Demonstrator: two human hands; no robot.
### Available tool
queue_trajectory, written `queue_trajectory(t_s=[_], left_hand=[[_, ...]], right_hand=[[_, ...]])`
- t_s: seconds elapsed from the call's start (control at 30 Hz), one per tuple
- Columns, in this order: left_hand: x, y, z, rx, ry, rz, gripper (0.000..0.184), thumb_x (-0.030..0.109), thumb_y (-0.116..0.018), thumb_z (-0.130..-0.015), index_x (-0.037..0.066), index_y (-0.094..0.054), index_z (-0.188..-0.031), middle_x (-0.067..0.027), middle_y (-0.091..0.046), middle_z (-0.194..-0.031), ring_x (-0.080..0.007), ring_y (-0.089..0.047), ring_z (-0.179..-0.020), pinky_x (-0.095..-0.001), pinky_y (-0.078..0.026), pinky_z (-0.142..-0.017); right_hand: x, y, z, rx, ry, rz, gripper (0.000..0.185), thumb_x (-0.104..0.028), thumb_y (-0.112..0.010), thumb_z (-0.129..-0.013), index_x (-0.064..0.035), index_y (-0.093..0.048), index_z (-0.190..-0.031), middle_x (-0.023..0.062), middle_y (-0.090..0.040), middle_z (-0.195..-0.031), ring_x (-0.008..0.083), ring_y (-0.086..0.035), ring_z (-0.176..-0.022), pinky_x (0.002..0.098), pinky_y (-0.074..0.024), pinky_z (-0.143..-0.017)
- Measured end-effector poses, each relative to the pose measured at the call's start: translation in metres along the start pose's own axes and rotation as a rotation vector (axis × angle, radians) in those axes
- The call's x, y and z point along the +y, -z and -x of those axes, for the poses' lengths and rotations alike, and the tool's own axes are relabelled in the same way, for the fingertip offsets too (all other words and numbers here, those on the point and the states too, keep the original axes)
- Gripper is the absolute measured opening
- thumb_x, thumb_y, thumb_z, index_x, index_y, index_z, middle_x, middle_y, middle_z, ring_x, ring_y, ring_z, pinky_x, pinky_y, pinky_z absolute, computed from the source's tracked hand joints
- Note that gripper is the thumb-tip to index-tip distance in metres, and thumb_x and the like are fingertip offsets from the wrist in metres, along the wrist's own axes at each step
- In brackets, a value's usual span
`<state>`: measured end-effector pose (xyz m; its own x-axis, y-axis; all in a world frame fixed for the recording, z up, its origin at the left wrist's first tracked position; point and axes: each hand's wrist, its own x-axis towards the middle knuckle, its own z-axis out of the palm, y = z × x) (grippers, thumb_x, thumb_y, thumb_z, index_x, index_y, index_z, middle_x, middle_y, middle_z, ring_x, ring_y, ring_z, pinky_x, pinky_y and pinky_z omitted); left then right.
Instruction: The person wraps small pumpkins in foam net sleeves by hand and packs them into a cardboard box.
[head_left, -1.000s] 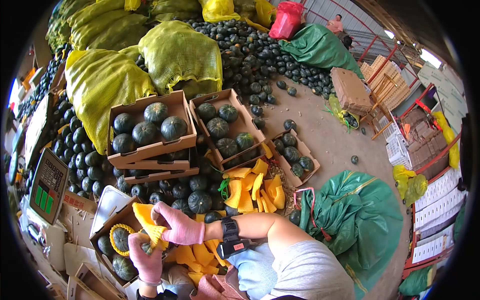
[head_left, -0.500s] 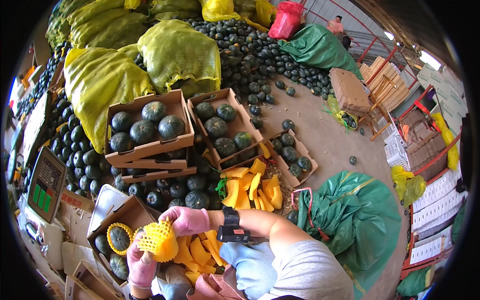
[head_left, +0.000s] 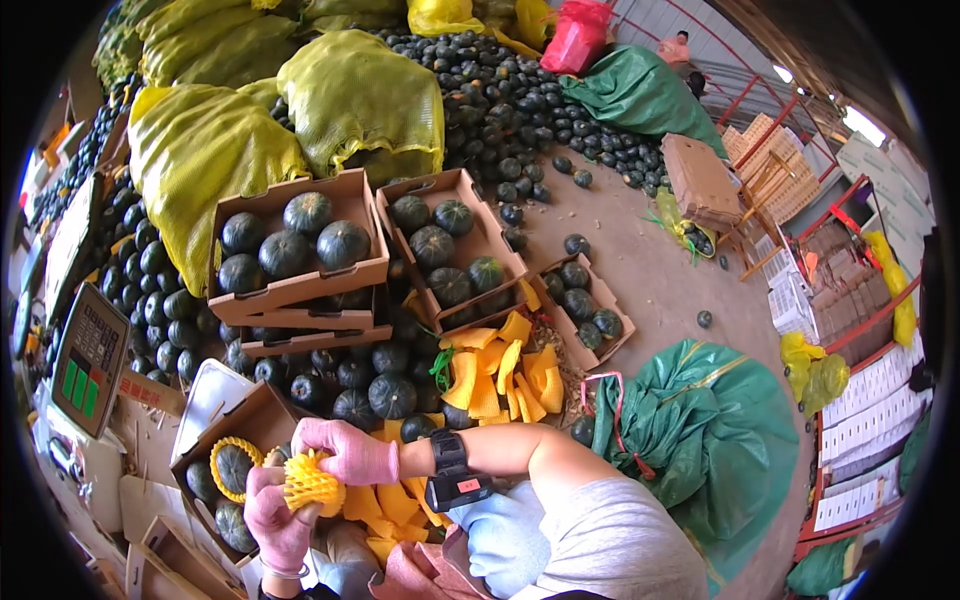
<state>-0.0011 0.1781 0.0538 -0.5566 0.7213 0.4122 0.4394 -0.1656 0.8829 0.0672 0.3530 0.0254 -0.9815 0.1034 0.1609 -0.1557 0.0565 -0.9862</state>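
Note:
Both hands wear pink gloves and meet at a yellow foam net [head_left: 314, 484] above the right edge of an open cardboard box [head_left: 262, 412]. My left hand [head_left: 277, 515] has its fingers wrapped round the net's left side. From the upper right, my right hand [head_left: 350, 452] pinches the net's top. Whatever may be inside the net is hidden by the foam and fingers. In the box lie dark green squashes, one of them [head_left: 235, 468] ringed by a yellow foam net. Loose yellow nets [head_left: 385, 508] lie right of my hands.
Cardboard boxes of squashes [head_left: 300, 290] stand ahead, beside another box [head_left: 455, 255] and a smaller one [head_left: 583, 310]. More yellow nets [head_left: 500, 370] lie near a green sack [head_left: 700, 440]. A scale display [head_left: 90, 360] stands at left. A person [head_left: 674, 47] is far back.
The yellow net, first stretched long, is now bunched up between my hands. My right hand moved right, then back left over the net.

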Motion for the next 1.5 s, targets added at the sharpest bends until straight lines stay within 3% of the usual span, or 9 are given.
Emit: queue_trajectory(t_s=[0.13,0.2,0.33,0.47,0.57,0.67,0.83,1.17,1.5], left_hand=[[0.006,0.032,0.002,-0.625,0.638,0.635,0.033,0.024,-0.072,-0.082,-0.001,-0.061,-0.102,-0.0044,-0.058,-0.094,-0.0159,-0.054,-0.092,-0.0298,-0.042,-0.089],[-0.018,0.045,0.012,-0.851,0.382,0.524,0.026,0.022,-0.069,-0.085,0.001,-0.062,-0.099,-0.0053,-0.061,-0.09,-0.0179,-0.058,-0.082,-0.032,-0.046,-0.078],[-0.008,0.034,0.054,-0.314,0.588,0.678,0.029,0.033,-0.064,-0.087,0.006,-0.058,-0.095,-0.0008,-0.055,-0.09,-0.0117,-0.051,-0.088,-0.0301,-0.043,-0.077],[-0.025,0.025,0.076,-0.298,0.908,1.242,0.051,0.043,-0.058,-0.09,0.004,-0.051,-0.122,-0.0008,-0.056,-0.104,-0.0077,-0.05,-0.092,-0.0255,-0.043,-0.078],[-0.022,0.046,0.057,-0.618,0.769,0.517,0.031,0.03,-0.057,-0.092,0.001,-0.059,-0.102,-0.003,-0.059,-0.089,-0.0096,-0.052,-0.084,-0.0264,-0.045,-0.074],[-0.033,0.033,0.056,-0.193,0.617,0.099,0.021,0.021,-0.059,-0.09,0.001,-0.058,-0.097,-0.0063,-0.056,-0.085,-0.0138,-0.054,-0.081,-0.0297,-0.045,-0.07],[-0.022,0.013,0.018,-0.045,0.193,-0.483,0.017,-0.001,-0.064,-0.074,0.0,-0.058,-0.09,-0.0148,-0.054,-0.09,-0.0332,-0.055,-0.083,-0.036,-0.046,-0.074],[-0.075,0.022,0.039,0.106,0.622,0.223,0.007,0.012,-0.054,-0.093,0.005,-0.053,-0.094,0.0036,-0.052,-0.083,-0.0038,-0.045,-0.076,-0.0184,-0.038,-0.068],[-0.08,0.043,0.072,0.24,0.409,0.303,0.028,0.031,-0.066,-0.087,0.005,-0.056,-0.092,-0.003,-0.056,-0.108,-0.0094,-0.053,-0.088,-0.025,-0.044,-0.077]], right_hand=[[-0.014,0.01,0.006,-0.341,-0.259,-0.421,0.013,0.001,-0.057,-0.071,0.0016,-0.057,-0.084,0.0037,-0.061,-0.093,0.0129,-0.055,-0.086,0.0278,-0.0452,-0.072],[-0.024,0.013,0.019,-0.631,-0.506,-0.724,0.021,-0.008,-0.062,-0.079,0.0027,-0.061,-0.097,0.0055,-0.063,-0.102,0.0135,-0.057,-0.092,0.0293,-0.0467,-0.078],[-0.009,0.01,0.031,-1.045,-0.655,-0.213,0.051,-0.029,-0.064,-0.086,0.0051,-0.051,-0.122,0.0133,-0.063,-0.111,0.0233,-0.059,-0.103,0.0334,-0.0458,-0.091],[-0.004,0.022,0.04,-0.618,-0.468,-0.949,0.037,-0.02,-0.056,-0.092,0.0032,-0.052,-0.12,0.0154,-0.063,-0.11,0.0212,-0.061,-0.1,0.0346,-0.0478,-0.089],[-0.018,0.01,0.032,-0.535,-0.739,-0.467,0.027,-0.024,-0.05,-0.096,-0.0032,-0.052,-0.113,0.0038,-0.061,-0.09,0.0075,-0.058,-0.064,0.021,-0.0474,-0.057],[-0.002,-0.002,0.031,-0.232,-0.86,-0.313,0.023,-0.025,-0.045,-0.097,-0.0084,-0.05,-0.112,-0.002,-0.055,-0.08,0.0038,-0.05,-0.055,0.0175,-0.0422,-0.046],[0.014,-0.012,0.034,-0.09,-0.822,-0.113,0.033,-0.028,-0.049,-0.095,-0.0141,-0.046,-0.125,0.0011,-0.056,-0.083,0.0099,-0.054,-0.062,0.025,-0.0501,-0.049],[-0.004,0.001,-0.003,-0.195,-0.839,0.026,0.032,-0.026,-0.052,-0.092,-0.009,-0.051,-0.119,0.0054,-0.064,-0.092,0.0154,-0.064,-0.076,0.0283,-0.0524,-0.051],[0.023,-0.019,-0.006,-0.246,-0.221,0.157,0.026,-0.019,-0.066,-0.081,-0.0026,-0.061,-0.101,0.0135,-0.059,-0.092,0.0202,-0.058,-0.086,0.0331,-0.0481,-0.078]])
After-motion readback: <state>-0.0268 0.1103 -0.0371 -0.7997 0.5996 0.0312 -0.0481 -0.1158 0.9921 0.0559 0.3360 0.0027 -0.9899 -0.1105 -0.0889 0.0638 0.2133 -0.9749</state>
